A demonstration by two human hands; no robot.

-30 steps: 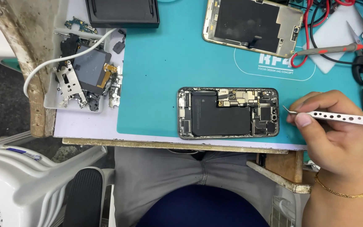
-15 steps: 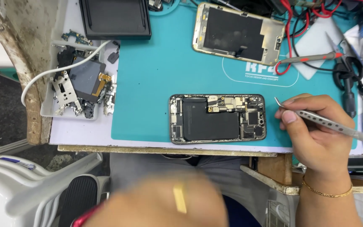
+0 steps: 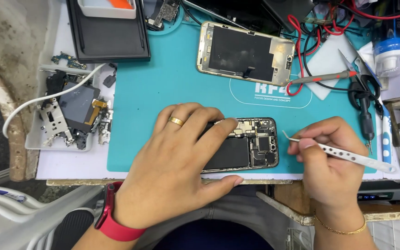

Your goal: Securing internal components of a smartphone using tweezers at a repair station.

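An opened phone (image 3: 251, 146) with its battery and circuit board exposed lies on the teal work mat (image 3: 163, 92). My left hand (image 3: 177, 162), wearing a gold ring and a red wrist band, rests flat over the phone's left half and holds it down. My right hand (image 3: 329, 157), with a thin gold bracelet, grips white perforated tweezers (image 3: 343, 155). Their curved tip sits just right of the phone's right edge, apart from it.
A detached phone screen (image 3: 244, 53) lies face down at the mat's far side. A white tray (image 3: 33, 143) of parts and a white cable are at the left. Probes, red and black wires, scissors and a bottle (image 3: 387, 46) crowd the right. A black tray (image 3: 109, 32) stands behind.
My left hand came up from below the table edge and settled on the phone. The view shifted, so everything sits lower in the frame. My right hand keeps the tweezers beside the phone.
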